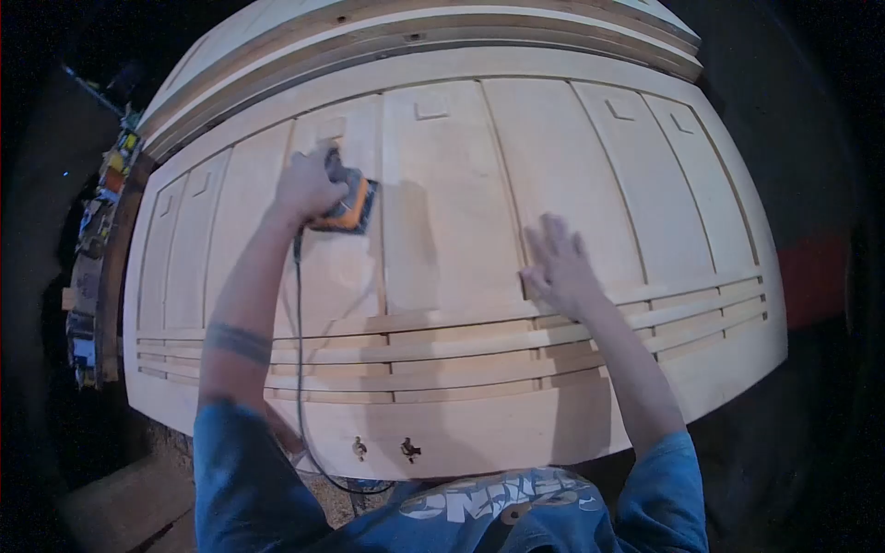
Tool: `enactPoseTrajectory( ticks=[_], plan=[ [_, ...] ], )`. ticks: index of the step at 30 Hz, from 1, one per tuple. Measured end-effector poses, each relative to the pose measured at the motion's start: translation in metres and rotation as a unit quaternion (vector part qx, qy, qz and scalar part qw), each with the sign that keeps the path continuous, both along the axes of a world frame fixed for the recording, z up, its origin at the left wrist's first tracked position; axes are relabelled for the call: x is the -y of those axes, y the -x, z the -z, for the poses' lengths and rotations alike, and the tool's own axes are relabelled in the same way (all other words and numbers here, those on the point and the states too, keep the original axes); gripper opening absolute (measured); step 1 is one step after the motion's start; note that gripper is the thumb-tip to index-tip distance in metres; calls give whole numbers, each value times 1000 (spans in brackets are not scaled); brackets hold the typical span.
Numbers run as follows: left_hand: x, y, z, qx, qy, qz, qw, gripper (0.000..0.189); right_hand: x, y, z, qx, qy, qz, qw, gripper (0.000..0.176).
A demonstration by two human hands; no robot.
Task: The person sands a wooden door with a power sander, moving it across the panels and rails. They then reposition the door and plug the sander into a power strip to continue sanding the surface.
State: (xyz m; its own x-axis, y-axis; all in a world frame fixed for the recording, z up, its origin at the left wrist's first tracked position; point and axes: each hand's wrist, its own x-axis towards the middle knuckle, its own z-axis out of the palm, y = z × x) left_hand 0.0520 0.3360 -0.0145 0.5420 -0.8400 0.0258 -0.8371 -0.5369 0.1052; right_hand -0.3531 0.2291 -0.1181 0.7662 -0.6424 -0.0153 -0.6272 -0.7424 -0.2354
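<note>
My left hand [311, 187] is wrapped round the top of an orange and black electric sander [350, 207]. The sander's pad rests on a flat panel of a pale wooden door [452, 212], beside a vertical groove. From the sander a dark cord [300, 341] runs down past my forearm and over the door's near edge. On the right, my right hand [560, 267] is over another panel with its fingers spread and nothing in it. Just below that hand, several horizontal slats [461, 346] cross the door.
Two cut-outs for the lock [409, 450] show near the door's front edge. Behind it lie more stacked wooden boards [406, 39]. A side bench [97, 230] crowded with small items stands at the left. A red object [814, 281] is at the right.
</note>
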Motion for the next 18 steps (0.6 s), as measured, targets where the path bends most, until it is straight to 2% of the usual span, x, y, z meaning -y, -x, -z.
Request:
enactPoseTrajectory(
  ticks=[1,4,6,7,10,15,18],
  plan=[
    [-16,3,1,-22,13,25,999,66,-4,-14,-4,13,-22,-74,997,69],
    [-55,23,-9,-84,22,62,994,65,40,-12,-11,-21,-30,-95,995,63],
    [-68,38,-16,-71,17,50,996,65,74,0,2,4,40,88,995,61],
    [-67,41,-17,-65,16,42,997,65,85,1,5,18,54,109,992,60],
    [-45,35,-15,-74,19,35,996,66,105,3,17,72,79,162,981,57],
    [34,5,0,-35,58,35,997,66,107,4,20,156,65,166,971,52],
    [86,-29,11,-33,67,60,995,62,105,3,16,167,80,158,970,51]
  ],
)
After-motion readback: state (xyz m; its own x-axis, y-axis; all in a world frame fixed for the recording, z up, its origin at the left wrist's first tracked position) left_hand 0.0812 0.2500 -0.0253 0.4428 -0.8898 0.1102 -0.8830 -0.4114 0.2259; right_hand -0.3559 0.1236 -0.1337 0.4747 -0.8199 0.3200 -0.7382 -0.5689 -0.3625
